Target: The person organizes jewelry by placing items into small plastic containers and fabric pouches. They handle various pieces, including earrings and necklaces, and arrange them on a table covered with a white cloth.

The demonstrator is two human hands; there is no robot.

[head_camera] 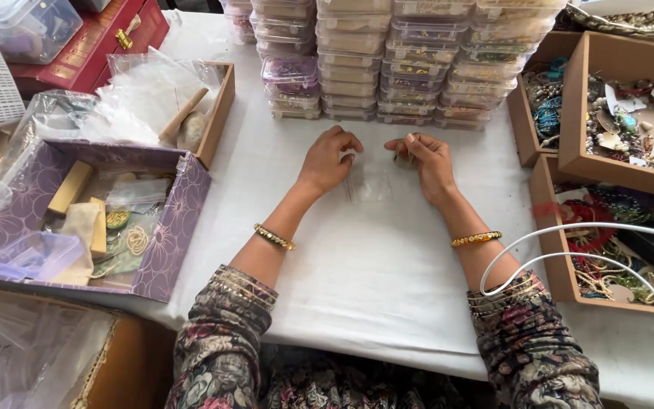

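head view, looking down on a white surface [372, 265] between two patterned sleeves. the left hand [328, 160] is curled, its fingertips pinching the upper left edge of a small clear plastic bag [369, 182] that lies on the surface between the two hands. the right hand [427, 160] is closed in a pinch around a small dark green piece [400, 157], too small to tell what it is, held just at the bag's upper right corner.

as a judgement from how things lie: the piece is at the bag but not yet inside it, and the bag looks empty as far as its clear film lets one see. so the packing of this one piece seems only just under way, with putting it in and closing the bag left to do.

counts: one clear bag in hand, one small piece, two hands, one bangle on each wrist, gold with dark stones on the left [274, 237] and plain gold on the right [476, 239]. behind the hands stand about five stacks of flat clear lidded boxes [410, 68]; the number in each stack is too hard to count. to the right are three wooden trays [569, 98] of beads and trinkets. to the left are one purple patterned box [175, 220] with small packets, one wooden tray [219, 113] heaped with clear bags, and one red case [92, 42]. two loops of white cable [569, 231] cross the right forearm.
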